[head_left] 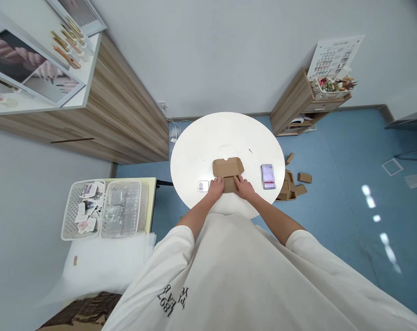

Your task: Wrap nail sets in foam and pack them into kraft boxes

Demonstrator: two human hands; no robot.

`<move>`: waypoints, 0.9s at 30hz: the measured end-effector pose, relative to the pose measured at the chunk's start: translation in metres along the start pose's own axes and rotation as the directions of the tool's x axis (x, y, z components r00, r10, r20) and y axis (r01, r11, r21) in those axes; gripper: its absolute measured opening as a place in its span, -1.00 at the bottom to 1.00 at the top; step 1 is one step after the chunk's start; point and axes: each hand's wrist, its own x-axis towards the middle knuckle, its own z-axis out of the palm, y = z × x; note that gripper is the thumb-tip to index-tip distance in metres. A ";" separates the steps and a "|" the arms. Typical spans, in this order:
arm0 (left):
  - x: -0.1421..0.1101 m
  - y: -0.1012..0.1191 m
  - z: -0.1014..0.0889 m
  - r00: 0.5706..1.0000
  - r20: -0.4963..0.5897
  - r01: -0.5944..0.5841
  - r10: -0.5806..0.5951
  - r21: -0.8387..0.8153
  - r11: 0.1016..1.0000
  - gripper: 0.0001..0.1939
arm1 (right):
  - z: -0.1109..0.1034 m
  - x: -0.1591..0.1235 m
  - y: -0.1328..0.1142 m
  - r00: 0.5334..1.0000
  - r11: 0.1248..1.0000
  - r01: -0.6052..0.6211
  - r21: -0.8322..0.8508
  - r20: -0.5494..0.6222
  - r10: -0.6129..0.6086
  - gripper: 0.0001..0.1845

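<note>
Brown open box (228, 172) between hands (216, 186) (245, 188)

Bright, even, cool-toned light surrounds me. White glare patches (370, 202) run in a broken line along the blue floor (349, 156) at right. The white tabletop (225, 131) is pale, nearly washed out; shadows about my left hand (216, 186) and right hand (245, 187) are faint. Wide-angle distortion slants the wood-grain cabinet (126, 105) and stretches my shirt (236, 266). The translucent plastic (101, 262) at lower left is soft, the upper-right corner dark; coarse pixelation masks part of the phone (268, 176).
</note>
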 end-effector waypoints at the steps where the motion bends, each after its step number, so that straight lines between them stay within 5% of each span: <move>1: -0.001 0.000 -0.001 1.000 0.002 0.002 -0.002 0.000 1.000 -0.10 | -0.001 0.002 0.001 1.000 1.000 0.005 -0.013 0.001 -0.005 -0.06; 5: -0.009 -0.003 -0.002 0.999 -0.037 -0.020 0.018 -0.052 0.998 -0.11 | -0.001 0.006 0.001 1.000 0.999 0.002 -0.034 -0.002 -0.002 -0.02; 8: -0.025 -0.016 0.001 0.991 -0.135 -0.031 0.012 -0.141 0.990 -0.34 | -0.001 0.007 0.000 1.000 0.999 -0.007 -0.034 -0.004 0.007 0.02; 15: -0.063 -0.082 0.020 0.951 -0.151 0.236 -0.271 -0.215 0.948 -0.50 | -0.002 0.005 -0.001 1.000 1.000 -0.011 -0.003 -0.009 0.011 0.02; 19: -0.063 -0.100 0.027 0.978 -0.075 0.181 -0.196 -0.171 0.968 -0.44 | -0.004 0.005 -0.001 1.000 1.000 -0.014 -0.025 -0.012 0.014 0.04; 27: -0.054 -0.098 0.026 0.984 -0.091 0.140 -0.153 -0.137 0.981 -0.46 | -0.004 0.005 -0.004 1.000 0.997 -0.025 -0.066 -0.004 0.025 0.04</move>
